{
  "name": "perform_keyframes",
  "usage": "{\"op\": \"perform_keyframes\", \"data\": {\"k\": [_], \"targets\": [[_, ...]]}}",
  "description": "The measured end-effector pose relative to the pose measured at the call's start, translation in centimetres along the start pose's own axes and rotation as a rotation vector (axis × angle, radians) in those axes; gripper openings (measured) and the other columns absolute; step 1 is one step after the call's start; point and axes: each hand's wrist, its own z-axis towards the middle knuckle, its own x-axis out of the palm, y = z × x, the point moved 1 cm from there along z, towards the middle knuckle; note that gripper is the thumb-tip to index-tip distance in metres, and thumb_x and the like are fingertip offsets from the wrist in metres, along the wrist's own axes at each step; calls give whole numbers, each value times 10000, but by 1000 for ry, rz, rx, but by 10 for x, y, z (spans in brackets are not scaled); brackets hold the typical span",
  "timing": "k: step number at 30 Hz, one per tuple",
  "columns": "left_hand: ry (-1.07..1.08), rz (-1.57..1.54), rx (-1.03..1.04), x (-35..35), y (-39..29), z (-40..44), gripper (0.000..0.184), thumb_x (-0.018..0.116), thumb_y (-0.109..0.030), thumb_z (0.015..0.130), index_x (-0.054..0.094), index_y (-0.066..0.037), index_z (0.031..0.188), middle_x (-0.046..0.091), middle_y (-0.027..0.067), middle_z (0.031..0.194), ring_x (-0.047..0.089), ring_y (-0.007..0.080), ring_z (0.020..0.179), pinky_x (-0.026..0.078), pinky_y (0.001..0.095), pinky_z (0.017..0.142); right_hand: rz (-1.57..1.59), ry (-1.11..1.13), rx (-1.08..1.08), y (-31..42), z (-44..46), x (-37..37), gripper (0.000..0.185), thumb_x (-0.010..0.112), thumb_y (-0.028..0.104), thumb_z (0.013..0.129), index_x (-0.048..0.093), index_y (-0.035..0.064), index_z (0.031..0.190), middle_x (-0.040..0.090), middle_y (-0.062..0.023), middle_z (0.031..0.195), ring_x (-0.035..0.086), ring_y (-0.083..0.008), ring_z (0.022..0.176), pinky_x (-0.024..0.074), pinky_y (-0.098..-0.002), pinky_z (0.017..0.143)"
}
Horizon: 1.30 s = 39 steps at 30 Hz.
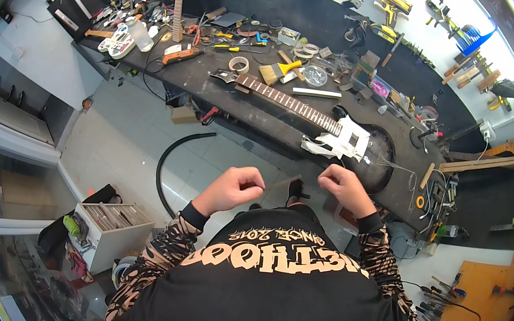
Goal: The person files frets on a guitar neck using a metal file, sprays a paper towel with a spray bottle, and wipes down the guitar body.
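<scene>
Both hands hang in the air between my body and the workbench, apart from each other. My left hand (231, 191) is closed over the floor, its thumb against curled fingers; whether anything is inside is hidden. Close to the bench edge, my right hand (348, 190) is also closed, fingers curled in, and I cannot make out anything in it. Nearest to it lies a dark electric guitar body (376, 169) with white masking tape (352, 140) across its top. The guitar neck (289, 103) reaches left along the bench. Loose strings (391, 164) trail off the body's right side.
On the bench (201, 93) lie a brush (279, 71), a tape roll (238, 64), an orange utility knife (183, 55) and a white guitar body (117, 41). A power drill (388, 6) hangs at the back. A black hose (165, 165) curves over the floor beside a white drawer unit (110, 232).
</scene>
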Motion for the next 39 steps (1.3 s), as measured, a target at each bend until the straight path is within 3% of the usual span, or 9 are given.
{"op": "perform_keyframes", "data": {"k": [7, 12, 15, 16, 20, 23, 28, 33, 39], "targets": [[-287, -321, 5, -8, 20, 32, 215, 660, -51, 1096, 681, -26, 1308, 592, -50, 842, 446, 21, 644, 341, 219, 559, -79, -29, 142, -38, -3, -12, 373, 696, 290, 1142, 675, -14, 928, 688, -83, 763, 660, -159, 713, 534, -368, 698], [-407, -395, -3, 9, 42, 77, 216, 656, -58, 1125, 664, -21, 1337, 564, -60, 816, 440, 20, 642, 337, 226, 557, -263, 140, 166, -59, 13, -9, 336, 646, 316, 1143, 738, 24, 1004, 767, -183, 863, 692, -469, 807, 555, -521, 758], [-486, -375, -14, 18, 53, 106, 224, 659, -42, 1125, 670, -10, 1346, 565, -70, 828, 445, 18, 670, 340, 234, 577, -185, 66, -59, -96, 26, 1, 263, 609, 269, 1159, 741, 43, 1137, 759, -173, 856, 714, -444, 815, 570, -516, 777], [-515, -362, -22, 20, 57, 116, 231, 660, -37, 1123, 667, -3, 1352, 562, -70, 828, 442, 22, 667, 338, 238, 580, -177, 281, 263, -64, 37, -15, 199, 577, 114, 1117, 723, 64, 1242, 764, -166, 962, 739, -423, 915, 588, -503, 838], [-642, -222, -9, 29, 86, 163, 271, 685, -19, 1098, 679, -4, 1369, 574, -57, 802, 453, 32, 648, 355, 251, 584, -194, 194, -83, -115, 74, -21, 355, 560, -100, 918, 721, 65, 1187, 705, -158, 1084, 725, -398, 1038, 579, -487, 873], [-670, 141, -72, 33, 113, 192, 300, 713, -11, 1069, 699, -24, 1369, 601, -31, 770, 500, 37, 639, 397, 260, 582, -233, 146, -211, -135, 120, -37, 345, 581, -97, 882, 717, 60, 1157, 690, -154, 1060, 712, -401, 1006, 568, -494, 870], [-607, 496, -52, 37, 146, 236, 345, 768, 26, 967, 771, -33, 1307, 736, 107, 818, 684, 226, 619, 537, 372, 603, -248, -61, -202, -158, 176, -43, 353, 637, -120, 831, 723, 60, 1122, 690, -138, 1122, 656, -400, 1118, 505, -490, 996], [-560, 620, 97, 37, 190, 266, 391, 764, 76, 950, 776, -12, 1332, 719, 77, 811, 648, 198, 611, 516, 330, 591, -391, -332, -251, -179, 211, -32, 411, 678, -98, 790, 740, 92, 1149, 683, -93, 1176, 640, -372, 1204, 479, -510, 1041], [-478, 681, 174, 38, 215, 286, 431, 757, 126, 925, 783, 4, 1338, 638, 71, 754, 575, 198, 578, 454, 341, 551, -498, -415, -149, -201, 221, -12, 470, 759, -26, 902, 726, 123, 1348, 639, -136, 1478, 571, -406, 1492, 374, -633, 1299]]}}
